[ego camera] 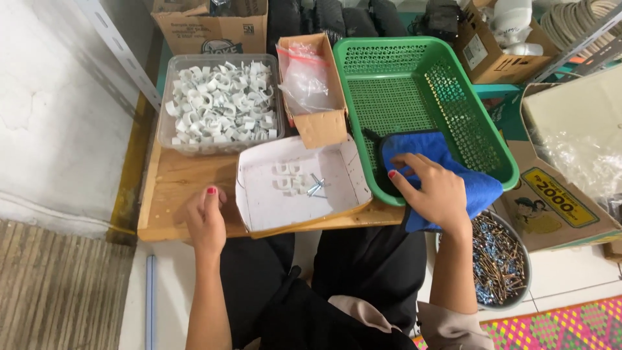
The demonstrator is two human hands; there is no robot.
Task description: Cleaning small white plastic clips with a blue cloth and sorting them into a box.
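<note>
Left hand (206, 217): resting loosely curled on the wooden board (175, 188), thumb up, holding nothing, just beside the shallow white tray (259, 214)
Right hand (433, 188): fingers spread flat, pressing on the blue cloth (476, 185)
Blue cloth: draped over the near rim of the green basket (421, 84), hanging toward the lap
White tray: on the board between the hands, holding a few white cable clips (288, 176) and loose nails (315, 186)
Clear tub (220, 104): behind the tray, full of white clips
Round bowl of nails (502, 259): low at right, partly under the cloth
Step in hand: likely shifting or uncovering with the cloth, sorting paused
Next move calls for: lifting the cloth clear without tipping the basket, left hand free to steady the tray
</note>
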